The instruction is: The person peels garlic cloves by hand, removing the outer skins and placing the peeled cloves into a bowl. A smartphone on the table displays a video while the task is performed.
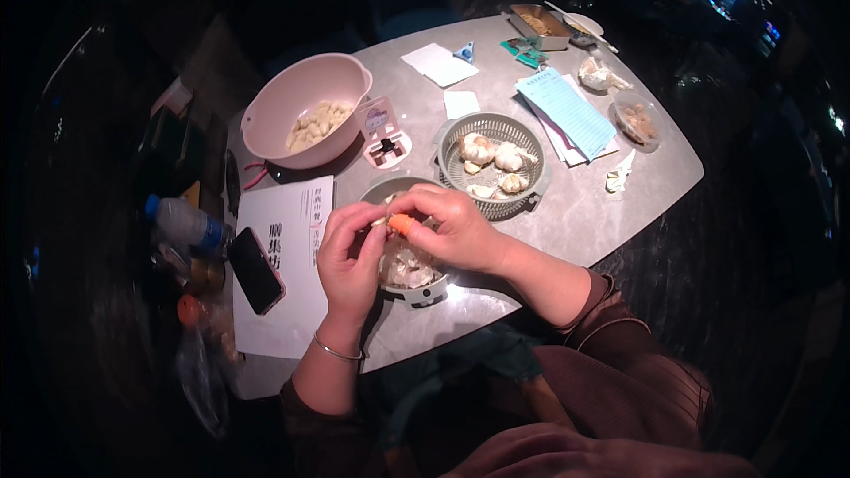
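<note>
Between the fingertips of my left hand [352,249] is a small garlic clove [379,221]. My right hand [458,229] meets it from the right, an orange finger cover [401,224] on its thumb; its fingertips touch the clove. Both hands are above a grey basket [425,293] that holds papery garlic skins [408,267] and is partly hidden by them. Just behind it, a second grey basket [542,176] holds garlic bulbs [477,148] and loose cloves. Peeled cloves [320,123] lie in a large pink basin [265,94] at the back left.
Left of my hands, a phone [255,271] lies on a printed sheet [302,305], near a plastic bottle [186,222]. A small open pink case [386,139] stands beside the basin. Farther right are a blue notepad [570,113], a plastic tub [636,119] and a metal tray [554,42].
</note>
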`<move>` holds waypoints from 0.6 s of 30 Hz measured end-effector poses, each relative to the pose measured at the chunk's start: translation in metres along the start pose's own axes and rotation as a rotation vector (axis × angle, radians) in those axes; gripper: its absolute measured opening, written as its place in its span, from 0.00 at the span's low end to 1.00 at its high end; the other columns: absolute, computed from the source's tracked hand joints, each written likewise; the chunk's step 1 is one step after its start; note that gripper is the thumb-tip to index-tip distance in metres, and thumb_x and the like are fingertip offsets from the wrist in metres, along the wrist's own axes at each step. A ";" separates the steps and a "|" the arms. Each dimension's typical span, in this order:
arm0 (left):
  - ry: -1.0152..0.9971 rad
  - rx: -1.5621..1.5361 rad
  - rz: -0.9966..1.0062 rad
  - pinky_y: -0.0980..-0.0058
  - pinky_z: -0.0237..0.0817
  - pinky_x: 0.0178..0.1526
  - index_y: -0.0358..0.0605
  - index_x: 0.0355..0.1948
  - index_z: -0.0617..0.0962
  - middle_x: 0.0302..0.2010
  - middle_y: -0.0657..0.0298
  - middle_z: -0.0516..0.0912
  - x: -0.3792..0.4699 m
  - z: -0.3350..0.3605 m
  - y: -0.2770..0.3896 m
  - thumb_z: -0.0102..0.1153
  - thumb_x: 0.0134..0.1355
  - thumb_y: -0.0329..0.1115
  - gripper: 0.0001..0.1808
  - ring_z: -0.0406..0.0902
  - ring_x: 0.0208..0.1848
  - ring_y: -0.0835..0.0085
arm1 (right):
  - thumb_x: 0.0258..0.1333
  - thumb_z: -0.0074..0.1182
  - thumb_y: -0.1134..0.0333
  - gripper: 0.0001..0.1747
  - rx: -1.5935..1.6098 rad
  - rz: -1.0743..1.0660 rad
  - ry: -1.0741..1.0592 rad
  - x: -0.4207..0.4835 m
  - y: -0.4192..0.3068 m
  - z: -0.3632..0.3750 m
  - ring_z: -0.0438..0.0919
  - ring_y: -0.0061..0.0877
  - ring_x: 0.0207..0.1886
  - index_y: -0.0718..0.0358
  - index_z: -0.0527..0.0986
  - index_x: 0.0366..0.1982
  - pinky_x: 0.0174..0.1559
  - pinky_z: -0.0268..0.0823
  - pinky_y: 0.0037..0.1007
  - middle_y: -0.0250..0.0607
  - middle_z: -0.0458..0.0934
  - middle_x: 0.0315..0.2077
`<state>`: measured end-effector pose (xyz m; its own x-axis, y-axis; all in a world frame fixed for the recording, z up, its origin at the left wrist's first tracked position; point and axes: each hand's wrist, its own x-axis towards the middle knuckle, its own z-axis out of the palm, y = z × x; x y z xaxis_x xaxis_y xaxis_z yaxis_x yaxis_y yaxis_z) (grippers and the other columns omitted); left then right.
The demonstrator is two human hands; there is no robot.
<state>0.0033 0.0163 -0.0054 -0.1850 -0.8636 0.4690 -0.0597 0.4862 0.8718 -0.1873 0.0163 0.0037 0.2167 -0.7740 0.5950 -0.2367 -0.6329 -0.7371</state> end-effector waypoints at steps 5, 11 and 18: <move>0.007 -0.119 -0.088 0.76 0.80 0.52 0.32 0.52 0.83 0.53 0.56 0.80 -0.003 -0.004 -0.002 0.54 0.73 0.22 0.11 0.82 0.51 0.73 | 0.61 0.60 0.74 0.06 -0.092 0.011 0.014 -0.001 0.003 0.004 0.83 0.38 0.37 0.66 0.80 0.40 0.39 0.75 0.34 0.45 0.82 0.34; 0.018 -0.494 -0.276 0.75 0.78 0.56 0.33 0.64 0.76 0.55 0.53 0.84 -0.001 -0.005 -0.003 0.49 0.78 0.29 0.17 0.85 0.49 0.73 | 0.58 0.61 0.77 0.07 0.115 0.153 0.086 -0.003 0.006 0.001 0.83 0.26 0.34 0.70 0.80 0.39 0.39 0.75 0.26 0.42 0.83 0.34; 0.022 -0.544 -0.249 0.72 0.77 0.59 0.35 0.65 0.74 0.58 0.53 0.83 0.002 -0.005 -0.002 0.49 0.78 0.27 0.18 0.83 0.55 0.72 | 0.62 0.56 0.78 0.12 0.089 0.070 0.025 0.000 -0.005 -0.004 0.81 0.22 0.42 0.70 0.82 0.46 0.46 0.74 0.25 0.40 0.83 0.40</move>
<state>0.0084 0.0129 -0.0050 -0.2095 -0.9480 0.2395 0.4137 0.1360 0.9002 -0.1897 0.0194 0.0088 0.1789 -0.8170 0.5482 -0.1649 -0.5742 -0.8019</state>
